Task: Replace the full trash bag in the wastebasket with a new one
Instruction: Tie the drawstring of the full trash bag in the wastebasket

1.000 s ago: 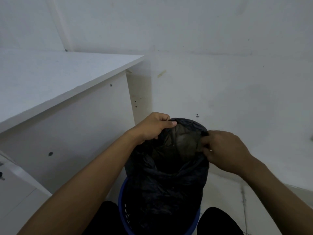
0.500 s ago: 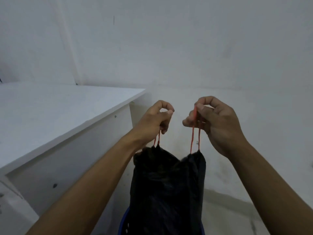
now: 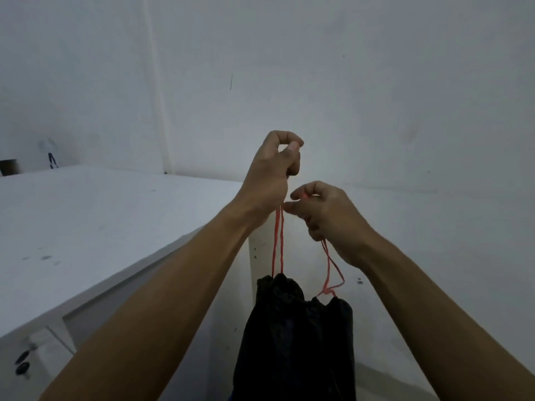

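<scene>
My left hand [image 3: 270,180] and right hand [image 3: 324,212] each pinch red strings [image 3: 278,241]; the black bag [image 3: 295,337] hangs shut, lower middle.

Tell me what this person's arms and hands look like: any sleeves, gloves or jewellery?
No gloves on the left hand or the right hand. The left forearm and right forearm are uncovered to the frame's edge: no sleeve, watch or bracelet shows. Whether a ring is worn cannot be told.

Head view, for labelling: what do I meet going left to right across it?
White desk top → left hand → right hand, each holding the red drawstring. The black trash bag hangs below both hands, so omitted.
</scene>
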